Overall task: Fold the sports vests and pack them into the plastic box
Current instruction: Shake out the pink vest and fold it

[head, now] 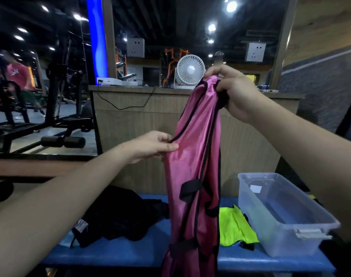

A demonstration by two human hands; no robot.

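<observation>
**A:** Any labels readable from your view?

**B:** None. The plastic box has a white sticker on its floor, blank or too small to read. A white tag on the black garment is blurred. The person in the red shirt, far left, has a white print on the shirt that can't be made out.

**A:** What are your hands doing?

**B:** Your right hand is raised, fingers curled round the top of the pink vest, bunching the black-trimmed straps. Your left hand is lower and pinches the black edging on the vest's left side between thumb and fingers. The vest hangs long between them, in front of the surface, its bottom cut off by the frame edge.

**A:** What about the surface?

**B:** It's a blue padded surface. The black garment lies crumpled on its left part. A neon yellow vest lies flat just beside the box, partly hidden behind the pink one. The box sits at the right end, clear, lid off, nothing in it but the sticker, with a latch on its near end.

**A:** And the room?

**B:** It's a gym. A wood-panel counter stands behind the surface, with a white desk fan on top and a black cable trailing down its front. A mirror above it carries two wall sockets. Black weight machines stand at left, and ceiling spots are lit. Your right forearm covers whatever lies past the box.
</observation>
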